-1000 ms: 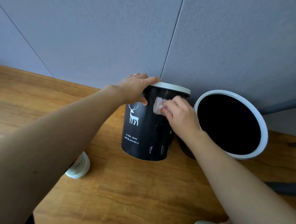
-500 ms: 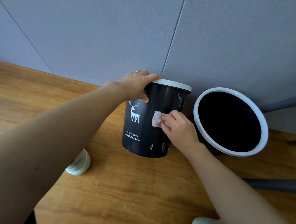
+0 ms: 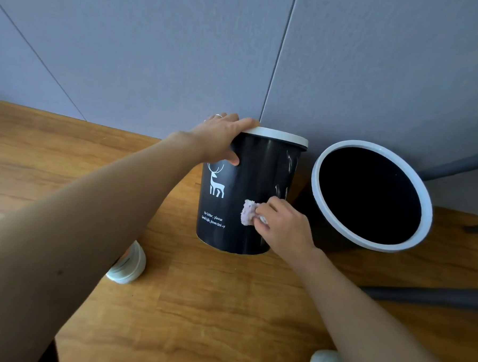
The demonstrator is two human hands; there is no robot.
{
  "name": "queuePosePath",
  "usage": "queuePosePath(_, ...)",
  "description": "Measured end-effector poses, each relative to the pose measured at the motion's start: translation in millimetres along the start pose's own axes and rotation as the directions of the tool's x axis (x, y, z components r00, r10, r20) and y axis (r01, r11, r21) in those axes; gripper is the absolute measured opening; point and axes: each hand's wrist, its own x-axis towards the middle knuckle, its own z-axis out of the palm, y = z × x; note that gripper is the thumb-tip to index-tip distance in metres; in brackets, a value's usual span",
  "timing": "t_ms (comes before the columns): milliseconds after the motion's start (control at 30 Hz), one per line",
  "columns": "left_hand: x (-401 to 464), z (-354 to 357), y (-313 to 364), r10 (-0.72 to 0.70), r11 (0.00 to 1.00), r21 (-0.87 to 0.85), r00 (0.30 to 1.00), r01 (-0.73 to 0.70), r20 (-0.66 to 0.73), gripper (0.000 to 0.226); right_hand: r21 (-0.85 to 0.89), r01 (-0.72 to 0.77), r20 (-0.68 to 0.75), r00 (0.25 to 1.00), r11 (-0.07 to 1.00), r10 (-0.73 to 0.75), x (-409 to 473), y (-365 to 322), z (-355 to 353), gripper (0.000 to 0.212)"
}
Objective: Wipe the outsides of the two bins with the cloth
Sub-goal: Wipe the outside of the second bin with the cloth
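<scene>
Left hand (image 3: 220,137) clamped over white rim of deer bin (image 3: 245,192), thumb on black side, bin tilted on wooden floor (image 3: 198,303). Right hand (image 3: 282,224) pinches pinkish cloth (image 3: 248,212), pressing it low on bin's outer wall, right of printed text. Second bin (image 3: 367,243) stands just beside, mouth open, near grey wall (image 3: 156,52). Pale shoes (image 3: 126,266) below.

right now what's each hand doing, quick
Left hand: grips the white rim of the deer bin, steadying it.
Right hand: pinches the cloth against the bin's side.
</scene>
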Motion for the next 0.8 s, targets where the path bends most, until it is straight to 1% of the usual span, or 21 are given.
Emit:
queuePosePath(100, 0, -1, 0, -0.002, 1.0, -0.006, 1.0, 0.002, -0.005, 0.081, 0.032, 0.004, 0.044, 0.999, 0.999, -0.005, -11, -8, 5, 0.005)
queuePosePath(200, 0, -1, -1, 0.001, 1.0, -0.008, 1.0, -0.001, -0.002, 0.08, 0.054, 0.047, 0.154, 0.987, 0.997, -0.054, -38, -21, 15, 0.013)
queuePosePath(267, 0, -1, -2, 0.001, 1.0, -0.01, 1.0, -0.001, -0.001, 0.08, 0.053, 0.074, 0.182, 0.98, 0.996, -0.083, -42, -24, 16, 0.015)
queuePosePath(300, -1, -1, -2, -0.002, 1.0, -0.014, 1.0, 0.002, 0.0, 0.08, 0.036, 0.112, 0.188, 0.975, 0.993, -0.117, -36, -23, 15, 0.014)
queuePosePath(333, -1, -2, -3, -0.006, 1.0, -0.022, 1.0, 0.006, 0.002, 0.081, 0.005, 0.154, 0.184, 0.971, 0.988, -0.153, -27, -20, 12, 0.012)
queuePosePath(367, -1, -2, -3, -0.009, 1.0, -0.027, 1.0, 0.009, 0.005, 0.081, -0.022, 0.165, 0.158, 0.975, 0.986, -0.159, -16, -16, 8, 0.01)
queuePosePath(467, -1, -2, -1, -0.01, 1.0, -0.015, 1.0, 0.01, -0.001, 0.082, -0.013, 0.036, 0.015, 0.999, 0.999, -0.036, 15, -4, -3, 0.005)
queuePosePath(533, 0, -2, 0, -0.01, 1.0, -0.022, 1.0, 0.01, 0.004, 0.081, 0.007, 0.002, -0.02, 1.0, 1.0, -0.002, 18, -2, -5, 0.005)
queuePosePath(567, 0, -2, 0, -0.008, 1.0, -0.025, 1.0, 0.008, 0.005, 0.081, 0.016, 0.002, -0.012, 1.0, 1.0, -0.001, 14, -1, -3, 0.004)
queuePosePath(600, 0, -2, 0, -0.007, 1.0, -0.025, 1.0, 0.007, 0.007, 0.081, 0.026, 0.013, 0.015, 1.0, 1.0, -0.013, 7, -3, 0, 0.004)
queuePosePath(667, 0, -2, 0, -0.01, 0.999, -0.031, 1.0, 0.01, 0.013, 0.08, 0.046, 0.041, 0.121, 0.992, 0.998, -0.046, -14, -8, 7, 0.005)
queuePosePath(733, 0, -3, -1, -0.012, 0.999, -0.043, 1.0, 0.013, 0.012, 0.08, 0.06, 0.037, 0.255, 0.966, 0.998, -0.051, -37, -14, 14, 0.006)
queuePosePath(800, -1, -3, -1, -0.012, 0.999, -0.05, 1.0, 0.012, 0.01, 0.08, 0.079, 0.037, 0.331, 0.942, 0.996, -0.061, -51, -19, 17, 0.007)
